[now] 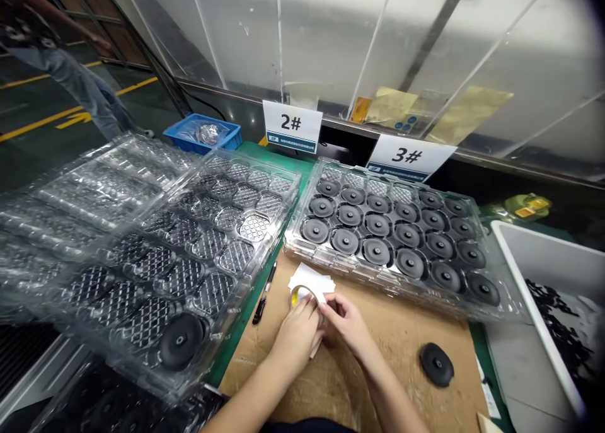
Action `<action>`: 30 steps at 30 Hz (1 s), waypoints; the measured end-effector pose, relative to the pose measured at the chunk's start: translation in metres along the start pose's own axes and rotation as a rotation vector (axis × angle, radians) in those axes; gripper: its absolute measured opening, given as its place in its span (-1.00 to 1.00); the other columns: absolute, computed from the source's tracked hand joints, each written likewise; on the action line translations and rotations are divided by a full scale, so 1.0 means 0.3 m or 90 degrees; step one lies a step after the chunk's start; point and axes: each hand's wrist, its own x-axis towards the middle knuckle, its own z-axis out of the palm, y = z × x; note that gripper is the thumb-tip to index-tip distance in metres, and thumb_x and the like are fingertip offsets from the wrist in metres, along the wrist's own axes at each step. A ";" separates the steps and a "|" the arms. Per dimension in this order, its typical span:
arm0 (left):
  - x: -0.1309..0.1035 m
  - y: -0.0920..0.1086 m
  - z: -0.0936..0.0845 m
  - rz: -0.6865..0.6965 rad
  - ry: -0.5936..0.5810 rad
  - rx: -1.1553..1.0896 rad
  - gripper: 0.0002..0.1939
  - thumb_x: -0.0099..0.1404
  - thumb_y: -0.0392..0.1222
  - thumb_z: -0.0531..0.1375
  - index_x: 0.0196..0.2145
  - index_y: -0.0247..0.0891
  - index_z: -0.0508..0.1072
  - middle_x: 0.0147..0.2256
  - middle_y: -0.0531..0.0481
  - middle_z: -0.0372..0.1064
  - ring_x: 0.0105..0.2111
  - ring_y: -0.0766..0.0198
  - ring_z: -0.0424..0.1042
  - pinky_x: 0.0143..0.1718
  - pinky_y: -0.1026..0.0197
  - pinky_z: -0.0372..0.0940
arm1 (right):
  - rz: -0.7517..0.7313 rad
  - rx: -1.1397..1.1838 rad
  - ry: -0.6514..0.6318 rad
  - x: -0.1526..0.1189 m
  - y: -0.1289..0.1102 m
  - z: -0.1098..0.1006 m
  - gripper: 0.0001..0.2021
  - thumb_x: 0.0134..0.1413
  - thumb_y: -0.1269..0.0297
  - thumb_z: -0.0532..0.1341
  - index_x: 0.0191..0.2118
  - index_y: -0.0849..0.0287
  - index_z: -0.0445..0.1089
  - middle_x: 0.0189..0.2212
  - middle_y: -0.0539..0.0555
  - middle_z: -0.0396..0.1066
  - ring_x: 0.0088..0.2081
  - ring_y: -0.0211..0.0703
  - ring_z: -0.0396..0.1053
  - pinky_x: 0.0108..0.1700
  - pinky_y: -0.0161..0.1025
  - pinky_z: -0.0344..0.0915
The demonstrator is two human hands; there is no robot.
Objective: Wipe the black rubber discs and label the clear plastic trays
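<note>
Over the cardboard sheet (392, 363), my left hand (299, 331) is closed around a roll of tape (296, 294) with a pale rim and a yellow patch inside. My right hand (348, 323) pinches the whitish strip at the roll's right side, close to my left fingers. White paper slips (307, 275) lie just beyond the roll, partly covered by it. Left of them rests a black pen (265, 294). One round black disc part (437, 364) lies alone on the cardboard, to the right of my right hand.
A clear tray (345, 266) of black discs stands ahead, behind a "3#" sign (401, 155). Stacked clear trays (236, 231) fill the left, one disc (182, 341) in the near corner. A white bin (534, 307) of black pieces stands right; a person (80, 80) is far left.
</note>
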 end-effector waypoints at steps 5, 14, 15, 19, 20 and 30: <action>-0.069 -0.004 -0.073 0.045 0.139 -0.098 -0.70 0.29 -0.25 0.00 -0.03 -0.18 0.30 -0.06 -0.05 0.38 0.05 0.23 0.24 0.07 0.12 0.20 | 0.038 0.132 0.023 -0.035 -0.051 -0.067 -0.68 -0.07 0.01 0.20 -0.28 0.14 0.30 -0.53 -0.01 0.38 -0.39 -0.14 0.36 -0.25 -0.19 0.27; 0.004 -0.131 -0.037 -0.009 0.075 0.098 -0.33 0.07 -0.09 0.24 0.12 -0.19 0.13 0.13 -0.13 0.16 0.15 -0.05 0.04 0.09 -0.21 0.04 | 0.116 0.148 0.040 -0.098 -0.036 -0.130 -0.68 -0.06 0.08 0.23 -0.26 0.24 0.34 -0.63 -0.02 0.31 -0.50 -0.20 0.25 -0.38 -0.29 0.13; 0.006 -0.136 -0.031 -0.006 0.078 0.101 -0.37 0.09 -0.11 0.23 0.10 -0.19 0.17 0.10 -0.12 0.20 0.14 -0.03 0.07 0.09 -0.19 0.05 | 0.119 0.150 0.045 -0.103 -0.033 -0.123 -0.68 -0.05 0.09 0.23 -0.25 0.23 0.34 -0.62 -0.02 0.32 -0.49 -0.20 0.25 -0.36 -0.30 0.12; -0.009 -0.133 -0.028 0.006 0.105 0.115 -0.58 0.16 -0.19 0.17 0.00 -0.22 0.30 0.01 -0.08 0.32 0.07 0.03 0.19 0.07 -0.10 0.11 | 0.118 0.163 0.057 -0.110 -0.028 -0.107 -0.72 -0.03 0.11 0.23 -0.25 0.21 0.36 -0.61 -0.02 0.33 -0.47 -0.23 0.24 -0.34 -0.32 0.10; -0.014 -0.131 -0.029 0.007 0.115 0.117 -0.63 0.19 -0.20 0.15 -0.03 -0.23 0.33 -0.01 -0.07 0.34 0.05 0.04 0.21 0.06 -0.07 0.13 | 0.117 0.166 0.059 -0.110 -0.028 -0.105 -0.72 -0.03 0.11 0.23 -0.26 0.21 0.37 -0.61 -0.02 0.33 -0.46 -0.24 0.24 -0.33 -0.32 0.10; -0.006 -0.137 0.001 -0.035 0.192 0.164 -0.70 0.25 -0.30 0.05 -0.06 -0.18 0.36 -0.05 -0.12 0.33 -0.02 0.07 0.25 -0.02 -0.06 0.19 | 0.125 0.195 0.080 -0.119 -0.023 -0.086 -0.74 -0.03 0.10 0.22 -0.29 0.20 0.38 -0.61 -0.03 0.29 -0.46 -0.25 0.22 -0.36 -0.34 0.11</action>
